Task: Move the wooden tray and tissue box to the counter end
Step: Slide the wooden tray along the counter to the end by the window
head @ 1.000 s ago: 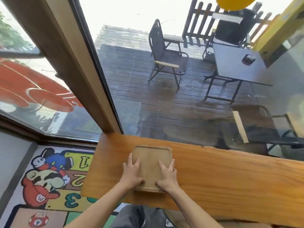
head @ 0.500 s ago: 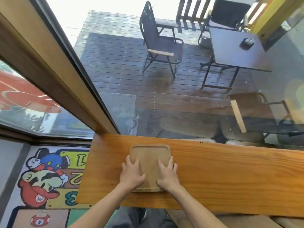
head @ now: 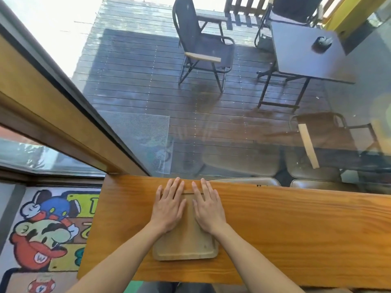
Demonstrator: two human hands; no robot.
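Your left hand and right hand lay flat, fingers spread, gripping nothing, on the pale rectangular wooden tray; tray step underway; tissue box next, unseen.

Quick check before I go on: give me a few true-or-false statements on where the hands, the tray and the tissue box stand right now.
1. Both hands lie flat on the wooden tray. True: the left hand and the right hand rest palm down on it, fingers spread.
2. The tray is lifted off the counter. False: it lies flat on the wood.
3. The tissue box sits on the tray. False: no tissue box is in view.
4. The tray lies near the counter's left end. True: only a short stretch of bare wood separates it from that end.
5. The right hand grips the tray's side edge. False: its fingers lie open on top, reaching the far rim.
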